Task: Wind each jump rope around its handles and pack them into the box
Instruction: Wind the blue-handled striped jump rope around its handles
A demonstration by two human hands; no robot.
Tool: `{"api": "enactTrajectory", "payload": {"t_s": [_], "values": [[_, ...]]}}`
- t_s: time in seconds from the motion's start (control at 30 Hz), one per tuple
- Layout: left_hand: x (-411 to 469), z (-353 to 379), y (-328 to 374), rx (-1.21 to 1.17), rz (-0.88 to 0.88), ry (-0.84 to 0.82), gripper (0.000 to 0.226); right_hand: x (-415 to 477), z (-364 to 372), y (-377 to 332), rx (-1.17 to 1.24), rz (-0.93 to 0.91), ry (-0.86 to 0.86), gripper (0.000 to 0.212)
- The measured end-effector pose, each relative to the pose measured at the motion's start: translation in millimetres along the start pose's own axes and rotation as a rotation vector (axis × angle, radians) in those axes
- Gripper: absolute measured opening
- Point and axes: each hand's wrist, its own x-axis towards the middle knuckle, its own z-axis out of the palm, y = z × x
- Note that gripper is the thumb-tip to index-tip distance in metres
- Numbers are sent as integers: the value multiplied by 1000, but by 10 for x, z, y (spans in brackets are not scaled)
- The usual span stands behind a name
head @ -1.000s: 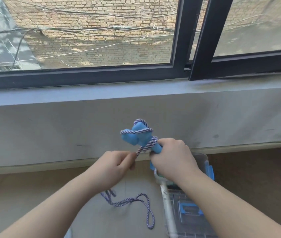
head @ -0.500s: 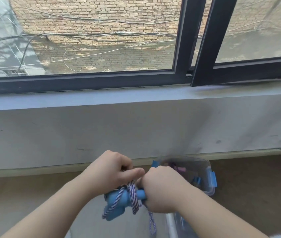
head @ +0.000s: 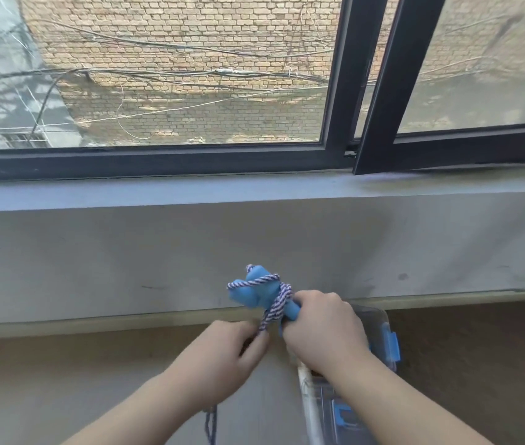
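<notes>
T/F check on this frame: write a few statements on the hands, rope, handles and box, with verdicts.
1. The right hand grips the blue handles. True.
2. The left hand pinches the rope. True.
3. The rope is fully wound, with no slack. False: a tail hangs below the left hand.
4. The handles lie inside the box. False: the right hand holds them up, outside the box.

Person's own view: left hand [head: 222, 351] and right hand [head: 322, 329], both bare. Left forearm [head: 145, 409] and right forearm [head: 399, 399] uncovered from wrist to frame's lower edge. Left hand blurred, finger detail lost; right hand sharper, knuckles rounded, back smooth. Clothing out of frame; cannot tell what is worn.
</notes>
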Motion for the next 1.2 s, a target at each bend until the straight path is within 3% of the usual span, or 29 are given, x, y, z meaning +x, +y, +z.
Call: {"api": "enactTrajectory", "payload": {"t_s": [0.17,0.3,0.43,0.57,0.73,0.9,0.97,1.03,1.2], "values": [[-38,-67,-32,416,277,85,51,-11,18,1,-214,-34,-133,19],[29,-200,-73,428,414,206,49,-55,64,-43,-366,-170,-255,20],[92,-287,-54,336,245,172,50,-127,85,-84,-396,-513,-387,16],[162,-334,-114,-63,-50,-83,64,-114,5,-66,-285,-648,-360,8],[168,-298,-81,-579,-190,-153,50,-18,-87,-6,-132,-577,-255,21],[146,-312,-28,-743,-306,-122,43,1,-70,41,36,-503,-204,19],[111,-314,-56,-695,-320,-124,26,3,-74,33,232,-440,-234,25],[99,-244,-90,-557,-353,-47,35,24,-85,14,397,-321,-230,22],[130,-130,-5,-225,-229,-34,40,85,-37,36,213,-6,-92,12]]}}
